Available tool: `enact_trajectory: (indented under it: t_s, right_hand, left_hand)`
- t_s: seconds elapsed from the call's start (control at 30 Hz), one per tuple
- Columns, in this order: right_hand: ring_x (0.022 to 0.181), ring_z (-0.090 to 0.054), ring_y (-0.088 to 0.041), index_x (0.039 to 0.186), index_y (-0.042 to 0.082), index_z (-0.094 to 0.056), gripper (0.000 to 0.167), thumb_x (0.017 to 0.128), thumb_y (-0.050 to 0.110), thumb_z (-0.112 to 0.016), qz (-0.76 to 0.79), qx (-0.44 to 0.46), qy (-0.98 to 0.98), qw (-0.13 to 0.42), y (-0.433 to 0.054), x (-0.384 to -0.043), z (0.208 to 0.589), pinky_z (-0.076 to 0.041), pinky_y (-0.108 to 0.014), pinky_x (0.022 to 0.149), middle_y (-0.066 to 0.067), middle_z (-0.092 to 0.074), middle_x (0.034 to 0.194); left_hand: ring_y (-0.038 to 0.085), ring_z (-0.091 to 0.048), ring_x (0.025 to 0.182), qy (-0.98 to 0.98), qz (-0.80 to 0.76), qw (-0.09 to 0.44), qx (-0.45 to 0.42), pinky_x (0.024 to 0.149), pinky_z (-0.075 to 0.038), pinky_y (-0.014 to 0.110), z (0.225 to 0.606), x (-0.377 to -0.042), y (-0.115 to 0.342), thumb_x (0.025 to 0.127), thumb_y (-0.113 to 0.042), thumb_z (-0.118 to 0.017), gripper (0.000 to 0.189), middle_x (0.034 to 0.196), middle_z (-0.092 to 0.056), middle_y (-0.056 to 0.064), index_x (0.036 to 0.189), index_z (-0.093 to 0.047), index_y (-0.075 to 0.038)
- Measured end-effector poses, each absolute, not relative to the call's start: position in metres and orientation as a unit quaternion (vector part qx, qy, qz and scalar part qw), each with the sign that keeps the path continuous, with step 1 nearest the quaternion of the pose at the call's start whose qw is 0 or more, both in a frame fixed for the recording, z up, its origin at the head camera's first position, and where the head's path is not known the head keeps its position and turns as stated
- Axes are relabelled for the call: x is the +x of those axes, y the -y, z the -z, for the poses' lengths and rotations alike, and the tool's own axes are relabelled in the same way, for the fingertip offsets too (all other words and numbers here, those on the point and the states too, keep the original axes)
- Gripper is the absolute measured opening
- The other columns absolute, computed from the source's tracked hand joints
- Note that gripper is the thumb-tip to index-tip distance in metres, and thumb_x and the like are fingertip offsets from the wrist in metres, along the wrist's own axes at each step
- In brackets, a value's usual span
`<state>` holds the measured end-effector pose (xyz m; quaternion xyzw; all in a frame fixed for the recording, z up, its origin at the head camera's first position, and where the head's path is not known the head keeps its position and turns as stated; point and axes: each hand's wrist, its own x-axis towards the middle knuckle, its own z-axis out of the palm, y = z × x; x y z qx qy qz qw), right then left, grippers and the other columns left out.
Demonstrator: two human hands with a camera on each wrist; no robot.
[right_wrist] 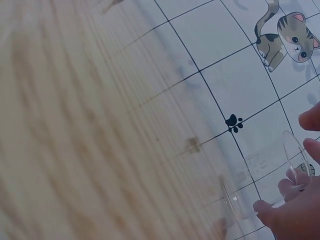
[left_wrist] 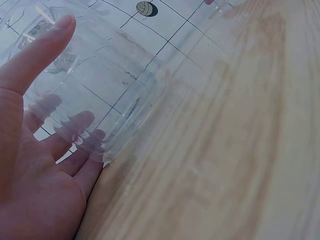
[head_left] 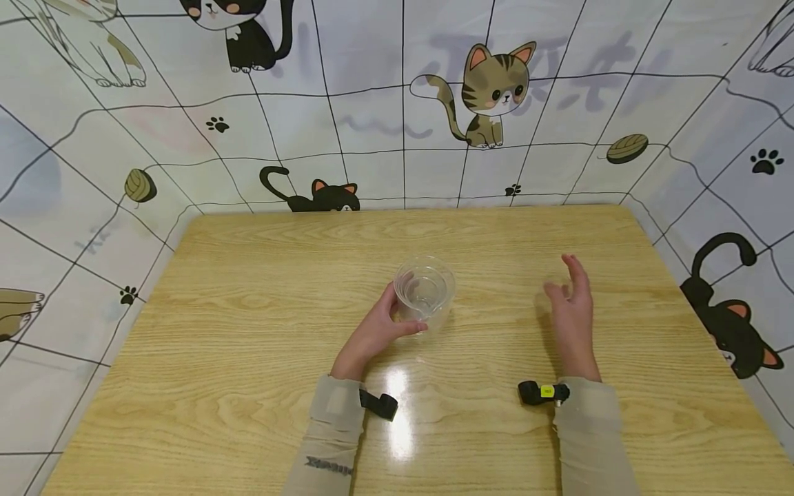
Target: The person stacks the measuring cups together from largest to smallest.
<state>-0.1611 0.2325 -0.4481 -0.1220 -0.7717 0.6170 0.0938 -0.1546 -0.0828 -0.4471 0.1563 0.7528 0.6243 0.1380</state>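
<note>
Near the middle of the table in the head view stands a clear plastic cup (head_left: 425,293), open side up. My left hand (head_left: 378,325) grips it from the left, thumb on the near side. In the left wrist view the fingers show through the cup's transparent wall (left_wrist: 115,85). Well to the right, my right hand (head_left: 573,320) is raised over the table with thumb and fingers spread apart. In the right wrist view a faint clear round rim (right_wrist: 285,142) shows beside the right hand (right_wrist: 295,215); whether the fingers hold it cannot be told.
A wood-grain table (head_left: 217,386) spans the lower view, with a glare patch (head_left: 399,413) near the front. White sheets with a grid and cartoon cats (head_left: 496,89) enclose its back and sides. Small black cameras sit on the left wrist (head_left: 380,405) and right wrist (head_left: 532,393).
</note>
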Motion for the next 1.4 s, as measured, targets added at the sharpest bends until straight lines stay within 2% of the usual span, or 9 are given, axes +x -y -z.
enact_trajectory:
  t_s: [0.23,0.37,0.57,0.67,0.8,0.93,1.03,1.27,1.4]
  right_hand:
    - [0.131,-0.009,-0.035,0.138,0.041,-0.016,0.058,0.092,0.023,-0.046,-0.603,-0.091,0.791,0.060,-0.228,-0.163,0.451,-0.016,-0.053,0.101,0.010,-0.005,0.148]
    - [0.131,-0.010,-0.035,0.139,0.041,-0.012,0.061,0.092,0.024,-0.047,-0.599,-0.075,0.796,0.050,-0.227,-0.165,0.453,-0.017,-0.052,0.101,0.004,-0.003,0.148]
    - [0.130,-0.016,-0.033,0.142,0.029,-0.010,0.068,0.090,0.023,-0.053,-0.598,-0.047,0.798,0.057,-0.226,-0.169,0.456,-0.022,-0.049,0.100,-0.008,-0.013,0.146]
    - [0.131,-0.018,-0.028,0.143,0.027,-0.009,0.071,0.089,0.026,-0.055,-0.596,-0.043,0.800,0.056,-0.226,-0.169,0.456,-0.024,-0.048,0.099,-0.006,-0.016,0.145]
    - [0.130,-0.024,-0.022,0.142,0.032,-0.006,0.076,0.086,0.035,-0.057,-0.580,-0.049,0.812,0.038,-0.226,-0.168,0.457,-0.028,-0.047,0.097,-0.002,-0.020,0.145]
    - [0.123,-0.033,-0.032,0.144,0.025,-0.004,0.079,0.085,0.040,-0.056,-0.551,-0.044,0.833,0.018,-0.226,-0.169,0.458,-0.030,-0.049,0.092,-0.008,-0.025,0.144]
    - [0.119,-0.034,-0.037,0.144,0.020,-0.002,0.083,0.085,0.042,-0.056,-0.529,-0.037,0.848,-0.003,-0.226,-0.169,0.459,-0.029,-0.053,0.091,-0.011,-0.023,0.144]
    - [0.119,-0.032,-0.039,0.144,0.019,0.004,0.090,0.083,0.048,-0.056,-0.476,-0.034,0.877,-0.057,-0.228,-0.168,0.452,-0.031,-0.055,0.088,-0.010,-0.017,0.147]
    - [0.121,-0.030,-0.040,0.144,0.018,0.005,0.086,0.086,0.048,-0.050,-0.454,-0.022,0.887,-0.084,-0.231,-0.165,0.445,-0.032,-0.055,0.089,-0.011,-0.013,0.147]
  left_hand:
    - [0.019,-0.029,0.128,-0.752,-0.625,0.135,0.157,0.104,-0.017,0.042,0.450,-0.156,0.083,0.071,-0.023,-0.076,0.088,0.140,-0.034,0.002,0.141,-0.023,-0.027]
    - [0.015,-0.030,0.127,-0.750,-0.630,0.132,0.155,0.104,-0.017,0.042,0.463,-0.161,0.083,0.069,-0.027,-0.077,0.088,0.139,-0.034,-0.003,0.138,-0.023,-0.035]
    - [0.011,-0.033,0.124,-0.750,-0.632,0.113,0.161,0.103,-0.018,0.041,0.479,-0.166,0.082,0.067,-0.032,-0.078,0.088,0.136,-0.036,-0.009,0.136,-0.024,-0.039]
    - [0.011,-0.034,0.124,-0.749,-0.633,0.107,0.164,0.103,-0.019,0.042,0.480,-0.166,0.082,0.067,-0.032,-0.078,0.088,0.136,-0.037,-0.009,0.136,-0.024,-0.039]
    - [0.011,-0.033,0.125,-0.752,-0.630,0.107,0.163,0.103,-0.018,0.041,0.479,-0.166,0.083,0.067,-0.033,-0.078,0.088,0.136,-0.036,-0.010,0.136,-0.024,-0.040]
    - [0.010,-0.032,0.125,-0.753,-0.628,0.114,0.160,0.104,-0.018,0.040,0.479,-0.166,0.083,0.067,-0.033,-0.078,0.088,0.137,-0.036,-0.010,0.136,-0.023,-0.040]
    - [0.010,-0.031,0.125,-0.749,-0.632,0.123,0.157,0.104,-0.017,0.039,0.475,-0.165,0.083,0.067,-0.031,-0.078,0.089,0.137,-0.035,-0.009,0.136,-0.023,-0.039]
    - [0.020,-0.030,0.128,-0.746,-0.631,0.135,0.162,0.104,-0.016,0.042,0.451,-0.157,0.082,0.072,-0.020,-0.075,0.088,0.140,-0.033,0.003,0.141,-0.021,-0.025]
    - [0.016,-0.031,0.127,-0.751,-0.628,0.126,0.161,0.104,-0.018,0.040,0.461,-0.160,0.082,0.070,-0.025,-0.076,0.088,0.139,-0.035,-0.002,0.139,-0.023,-0.031]
